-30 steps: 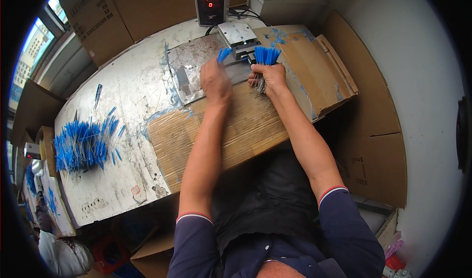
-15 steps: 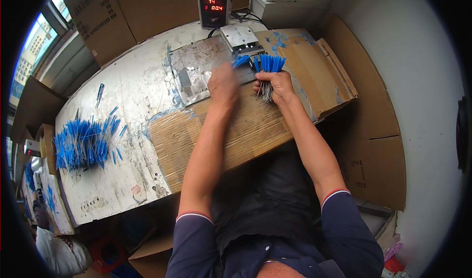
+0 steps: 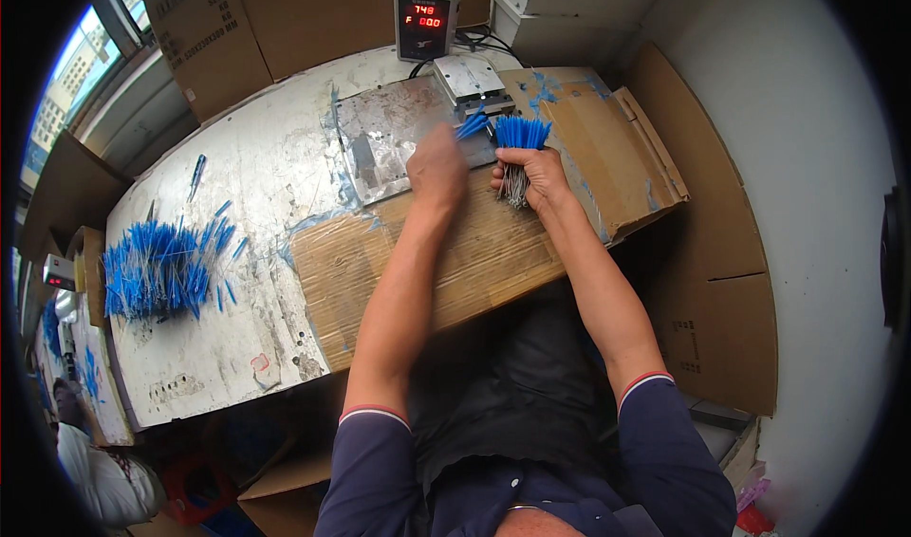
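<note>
Head view looks down on a scuffed white desk (image 3: 237,252) with a flattened sheet of brown corrugated cardboard (image 3: 493,252) across its near edge; the right hand (image 3: 536,172) is clamped around a bundle of thin metal pins with bright blue plastic tips (image 3: 520,143), blue ends up, held just beside the small metal fixture block (image 3: 468,80); the left hand (image 3: 436,165) is blurred with motion and its grip cannot be told, though a few blue-tipped pieces (image 3: 472,125) show just past its fingers. Against a second ago, the left hand has risen off the grey metal plate (image 3: 389,138) and travelled toward the bundle, and the bundle has shifted slightly toward the fixture; this reads as one piece being drawn from the bundle and fed to the block, a repeating cycle rather than an ending. Behind the fixture stands a small grey box with a red digital readout (image 3: 426,20); large brown cartons (image 3: 285,15) line the far edge, a pale box (image 3: 579,15) to their right; a loose heap of blue-tipped pins (image 3: 157,271) lies well apart at the desk's left.
</note>
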Motion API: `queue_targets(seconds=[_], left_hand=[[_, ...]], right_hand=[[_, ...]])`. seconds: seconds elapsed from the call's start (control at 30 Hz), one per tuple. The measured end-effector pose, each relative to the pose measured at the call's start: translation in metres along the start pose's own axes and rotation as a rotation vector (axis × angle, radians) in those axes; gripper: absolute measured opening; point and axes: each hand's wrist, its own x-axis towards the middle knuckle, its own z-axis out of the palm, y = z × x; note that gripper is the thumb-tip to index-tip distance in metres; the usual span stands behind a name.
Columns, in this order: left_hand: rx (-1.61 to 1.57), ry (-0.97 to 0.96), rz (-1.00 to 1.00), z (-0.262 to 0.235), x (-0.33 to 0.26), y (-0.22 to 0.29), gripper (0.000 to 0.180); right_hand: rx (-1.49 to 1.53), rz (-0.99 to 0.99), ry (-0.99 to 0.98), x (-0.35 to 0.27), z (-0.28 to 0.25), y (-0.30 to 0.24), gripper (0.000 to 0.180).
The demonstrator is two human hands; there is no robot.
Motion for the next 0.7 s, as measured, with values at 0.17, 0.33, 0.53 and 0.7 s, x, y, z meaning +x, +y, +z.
queue_targets(seconds=[0.17,0.33,0.53,0.7], left_hand=[[-0.352,0.004,-0.211,-0.003,0.001,0.007,0.015],[-0.602,-0.022,-0.168,-0.004,-0.005,0.017,0.016],[-0.733,0.014,-0.238,-0.007,-0.006,0.019,0.013],[-0.579,0.143,-0.191,0.000,-0.004,0.011,0.013]], right_hand=[[-0.052,0.007,-0.059,-0.001,0.008,0.005,0.021],[-0.079,-0.051,-0.144,-0.009,0.019,0.010,0.021],[0.088,-0.042,-0.110,-0.012,0.017,0.020,0.018],[0.055,-0.113,-0.030,-0.008,0.016,0.019,0.017]])
